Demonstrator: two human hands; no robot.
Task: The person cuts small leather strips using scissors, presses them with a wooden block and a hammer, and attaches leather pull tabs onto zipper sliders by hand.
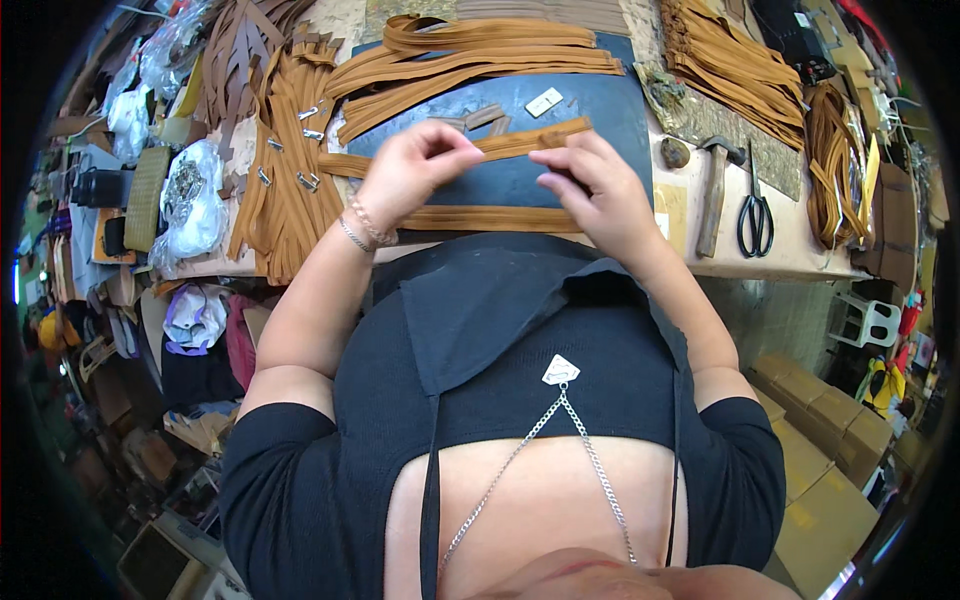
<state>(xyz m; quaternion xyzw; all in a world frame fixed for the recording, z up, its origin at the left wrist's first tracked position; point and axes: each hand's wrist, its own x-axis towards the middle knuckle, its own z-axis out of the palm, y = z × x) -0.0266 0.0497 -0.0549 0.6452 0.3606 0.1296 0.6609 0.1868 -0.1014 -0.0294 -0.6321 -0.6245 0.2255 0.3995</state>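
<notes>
A brown zipper tape (515, 144) runs slantwise between my two hands over a dark blue mat (480, 186). My left hand (410, 170) has its thumb and forefinger pinched together at the tape, and the tape's other end comes out beyond the wrist. By the tape's right end is my right hand (600, 190), its fingers bent over the edge and the thumb apart from the forefinger. Whether its hidden fingers grip the tape I cannot tell. Another zipper tape (490, 218) lies flat along the mat's near edge. Short brown scraps (490, 118) and a small white block (543, 102) rest beyond my hands.
Zipper tapes (480, 65) lie in a bundle at the back. More tapes with metal sliders (300, 185) cover the left side. A hammer (712, 200), black scissors (755, 222) and a round lump (675, 152) sit at right. Cardboard boxes (820, 500) stand below.
</notes>
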